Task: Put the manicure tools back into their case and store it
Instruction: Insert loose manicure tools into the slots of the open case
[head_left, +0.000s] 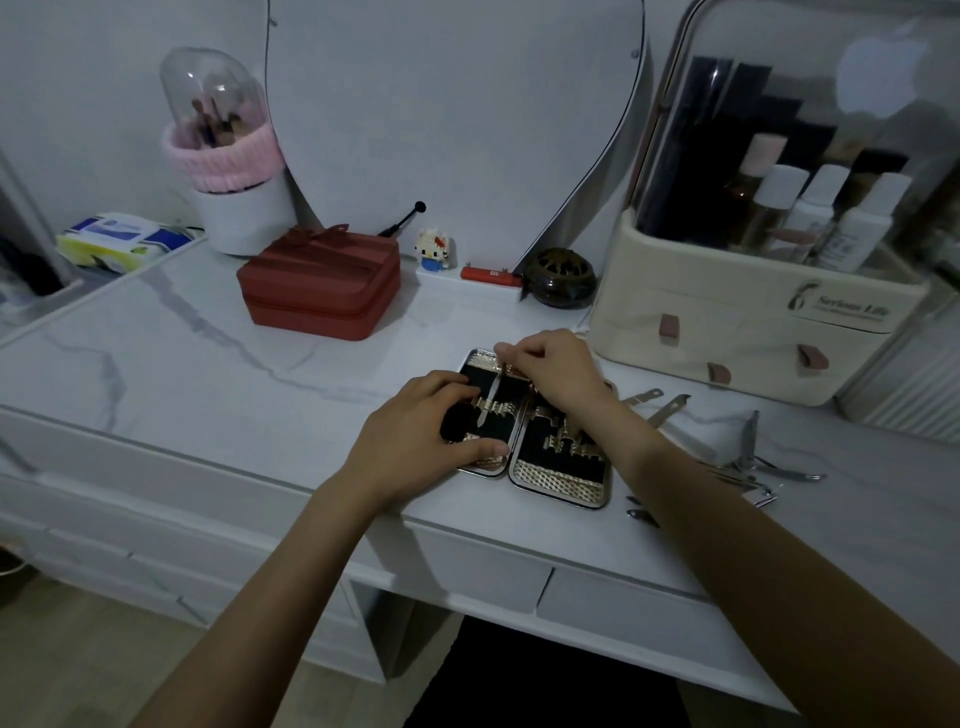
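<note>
Two hinged halves of the manicure case (561, 475) lie spread open on the marble-patterned vanity top (208, 358), near its front edge; each half has a gold textured rim, a black lining and rows of gold clips. The right hand (558, 371) pinches the upper end of a slim silver tool (491, 397) between curled fingertips, the tool lying lengthwise over the left half's clips. The left hand (415, 431) rests on that left half, fingers fairly straight and pressing its edge, thumb along the near rim. Just right of the case, loose metal tools lie on the top: two flat files (657, 405) and a cluster of nippers and clippers (753, 462). Farther back sit a red zippered box (322, 283), a cream cosmetics organizer (753, 322) with a clear lid, and a domed brush holder (228, 156).
</note>
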